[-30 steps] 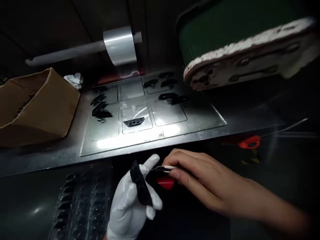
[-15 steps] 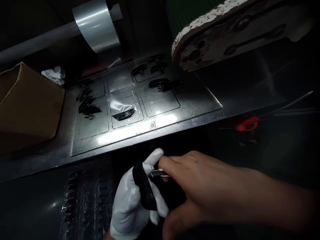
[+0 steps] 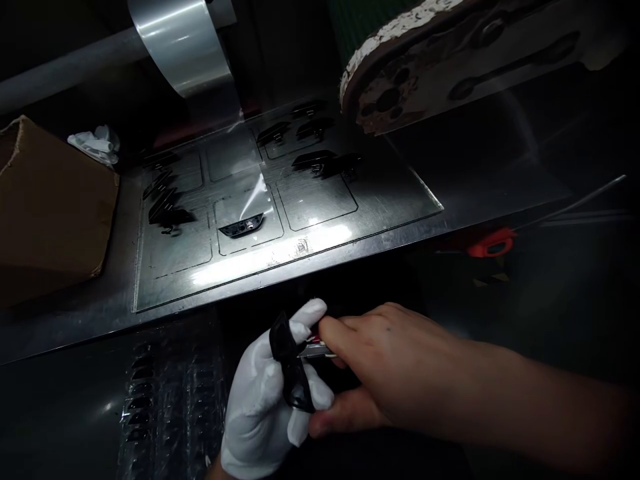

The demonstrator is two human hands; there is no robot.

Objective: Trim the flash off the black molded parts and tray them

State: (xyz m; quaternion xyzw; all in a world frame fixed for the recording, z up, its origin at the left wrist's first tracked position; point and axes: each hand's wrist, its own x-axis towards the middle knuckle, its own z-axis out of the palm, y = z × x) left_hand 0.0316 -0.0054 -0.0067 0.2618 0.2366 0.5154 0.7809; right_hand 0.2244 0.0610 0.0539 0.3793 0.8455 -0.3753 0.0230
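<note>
In a white glove, my left hand (image 3: 260, 400) grips a small glossy black plastic part (image 3: 294, 380), its fingers closed around the piece and holding it tilted. My bare right hand (image 3: 380, 363) is closed on a small metal hand tool (image 3: 320, 348) with a bit of red showing; most of it is hidden in the fingers, so its kind is unclear. The tool's tip meets the inner side of the black part. A similar black part (image 3: 242, 227) lies alone on the glass sheet (image 3: 300, 248) above my hands.
Several dark parts (image 3: 167, 207) lie at the sheet's left, others (image 3: 315, 160) toward its back. Film hangs from a roll (image 3: 180, 47). A cardboard box (image 3: 55, 207) stands left. A belted machine arm (image 3: 390, 100) overhangs the right. Clear trays (image 3: 170, 407) and red-handled scissors (image 3: 493, 242) are below the bench.
My left hand has turned the black part slightly, so more of its hollow side shows. My right thumb has moved up toward the part's lower end. The view has shifted slightly.
</note>
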